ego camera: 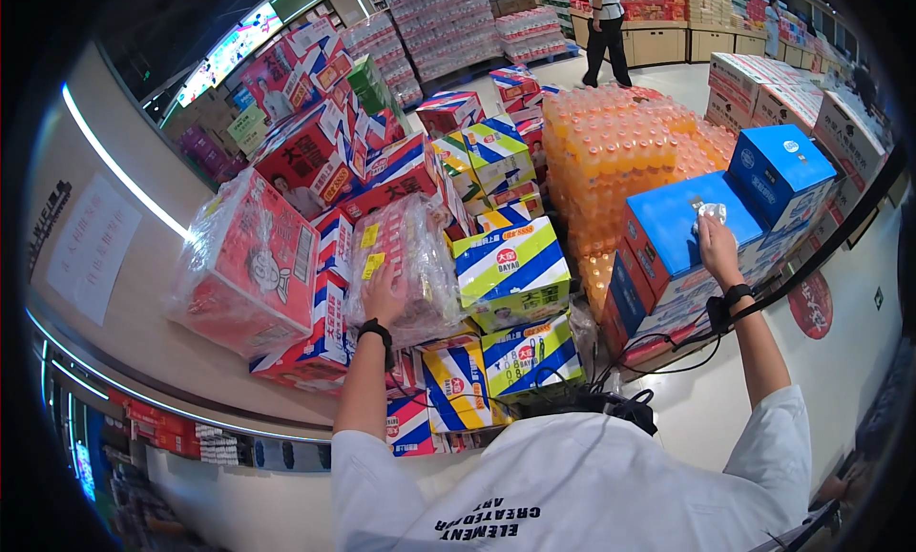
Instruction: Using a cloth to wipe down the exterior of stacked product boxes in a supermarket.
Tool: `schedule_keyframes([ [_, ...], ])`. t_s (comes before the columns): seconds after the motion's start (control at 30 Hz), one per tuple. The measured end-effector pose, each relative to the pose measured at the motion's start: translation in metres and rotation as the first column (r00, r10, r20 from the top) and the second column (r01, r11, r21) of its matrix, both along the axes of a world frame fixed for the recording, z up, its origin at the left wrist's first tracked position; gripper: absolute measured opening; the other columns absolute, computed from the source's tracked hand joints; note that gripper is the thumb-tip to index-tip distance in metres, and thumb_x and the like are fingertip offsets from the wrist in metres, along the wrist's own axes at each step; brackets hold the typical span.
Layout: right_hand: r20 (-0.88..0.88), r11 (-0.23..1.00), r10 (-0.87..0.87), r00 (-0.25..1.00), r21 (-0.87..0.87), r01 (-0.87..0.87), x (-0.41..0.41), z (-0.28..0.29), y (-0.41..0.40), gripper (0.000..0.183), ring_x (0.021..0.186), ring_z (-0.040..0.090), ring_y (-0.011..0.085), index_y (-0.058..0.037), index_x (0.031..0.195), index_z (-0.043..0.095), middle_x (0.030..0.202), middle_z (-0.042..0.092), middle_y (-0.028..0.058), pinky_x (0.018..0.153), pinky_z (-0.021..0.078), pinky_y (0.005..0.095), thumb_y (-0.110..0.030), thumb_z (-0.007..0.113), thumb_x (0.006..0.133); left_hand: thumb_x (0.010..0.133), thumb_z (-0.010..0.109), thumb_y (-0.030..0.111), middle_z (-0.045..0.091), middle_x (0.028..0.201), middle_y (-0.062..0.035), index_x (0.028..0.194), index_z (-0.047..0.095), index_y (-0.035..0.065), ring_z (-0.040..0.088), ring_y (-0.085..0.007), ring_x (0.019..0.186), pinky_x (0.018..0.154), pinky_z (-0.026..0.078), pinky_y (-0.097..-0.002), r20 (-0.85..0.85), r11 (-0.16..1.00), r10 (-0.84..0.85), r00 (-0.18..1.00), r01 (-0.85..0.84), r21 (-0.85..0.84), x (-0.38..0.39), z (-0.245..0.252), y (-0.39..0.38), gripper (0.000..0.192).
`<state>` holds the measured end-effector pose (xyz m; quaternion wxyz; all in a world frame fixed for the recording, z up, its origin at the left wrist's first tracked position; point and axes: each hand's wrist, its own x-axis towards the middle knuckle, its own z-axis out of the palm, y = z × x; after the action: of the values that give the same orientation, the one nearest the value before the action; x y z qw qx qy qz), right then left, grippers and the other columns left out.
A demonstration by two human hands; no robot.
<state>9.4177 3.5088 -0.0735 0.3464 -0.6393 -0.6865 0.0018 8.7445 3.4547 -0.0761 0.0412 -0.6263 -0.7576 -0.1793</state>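
My left hand [385, 294] lies with spread fingers on a pack wrapped in clear plastic film [422, 255], which bears yellow stickers. It grips nothing. Over to the right, my right hand [715, 244] holds a crumpled whitish wad [712, 214], perhaps cloth or film, against the top of a blue carton [665, 219]. A taller blue carton [783, 162] adjoins it on the right. Left of the wrapped pack stands a large red carton [250, 266] in loose clear film. Green, white and blue drink cartons [512, 273] are stacked between my two arms.
Shrink-wrapped orange drink bottles [608, 151] form a tall stack ahead. Red drink cartons [308, 158] are piled at the left, beside a curved wall [136, 144]. Black cables [644, 351] hang near my chest. A person [605, 29] stands farther off, near white cartons [766, 87].
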Motion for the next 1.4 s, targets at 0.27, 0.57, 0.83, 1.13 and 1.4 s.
schedule_keyframes([
  [0.27, 0.202, 0.984, 0.158, 0.967, 0.048, -0.171, -0.084, 0.006, -0.022, 0.036, 0.119, 0.053, 0.0363, -0.0005, 0.122, 0.059, 0.129, 0.057, 0.0196, 0.1, 0.0402, 0.0441, -0.024, 0.049, 0.097, 0.093, 0.05, 0.041, 0.043, 0.147, -0.0148, 0.142, 0.044, 0.0125, 0.037, -0.0307, 0.137, 0.113, 0.021, -0.0522, -0.061, 1.0, -0.013, 0.998, 0.013, 0.006, -0.022, -0.004, 0.004, 0.057],
  [0.57, 0.151, 0.996, 0.086, 0.985, -0.026, -0.083, -0.09, 0.008, -0.019, 0.037, 0.115, 0.057, 0.0365, -0.0036, 0.123, 0.061, 0.126, 0.06, 0.0183, 0.098, 0.0446, 0.041, -0.013, 0.061, 0.088, 0.084, 0.058, 0.018, 0.062, 0.119, -0.0199, 0.111, 0.063, 0.001, 0.055, -0.0361, 0.114, 0.103, 0.037, -0.044, 0.098, 0.952, -0.142, 0.985, 0.109, 0.287, -0.011, 0.006, 0.002, 0.033],
  [0.83, -0.044, 0.892, 0.453, 0.891, 0.014, -0.453, -0.224, -0.02, -0.009, 0.033, 0.11, 0.059, 0.0354, -0.0016, 0.115, 0.063, 0.116, 0.064, 0.0186, 0.096, 0.0467, 0.0406, 0.001, 0.06, 0.083, 0.083, 0.058, 0.016, 0.063, 0.117, -0.0199, 0.106, 0.064, 0.0001, 0.056, -0.0379, 0.11, 0.101, 0.039, -0.0444, 0.087, 0.941, -0.125, 0.988, 0.09, 0.325, -0.017, 0.002, -0.007, 0.029],
  [1.13, 0.052, 0.838, 0.545, 0.837, -0.035, -0.544, -0.305, -0.133, 0.037, 0.023, 0.108, 0.056, 0.0406, 0.0014, 0.104, 0.059, 0.112, 0.061, 0.0215, 0.093, 0.0459, 0.0436, -0.009, 0.059, 0.083, 0.081, 0.057, 0.015, 0.065, 0.112, -0.0193, 0.101, 0.064, 0.0003, 0.058, -0.0378, 0.105, 0.096, 0.041, -0.0442, 0.116, 0.932, -0.137, 0.984, 0.088, 0.352, -0.008, 0.006, -0.004, 0.025],
  [1.4, 0.151, 0.753, 0.653, 0.742, -0.227, -0.617, -0.387, -0.147, 0.001, 0.059, 0.131, 0.042, 0.0369, 0.003, 0.13, 0.046, 0.137, 0.047, 0.023, 0.112, 0.029, 0.0474, -0.026, 0.063, 0.082, 0.081, 0.057, 0.015, 0.065, 0.114, -0.0167, 0.103, 0.064, 0.0023, 0.058, -0.0357, 0.107, 0.098, 0.04, -0.0436, 0.12, 0.942, -0.113, 0.986, 0.068, 0.328, -0.008, 0.004, 0.0, 0.026],
])
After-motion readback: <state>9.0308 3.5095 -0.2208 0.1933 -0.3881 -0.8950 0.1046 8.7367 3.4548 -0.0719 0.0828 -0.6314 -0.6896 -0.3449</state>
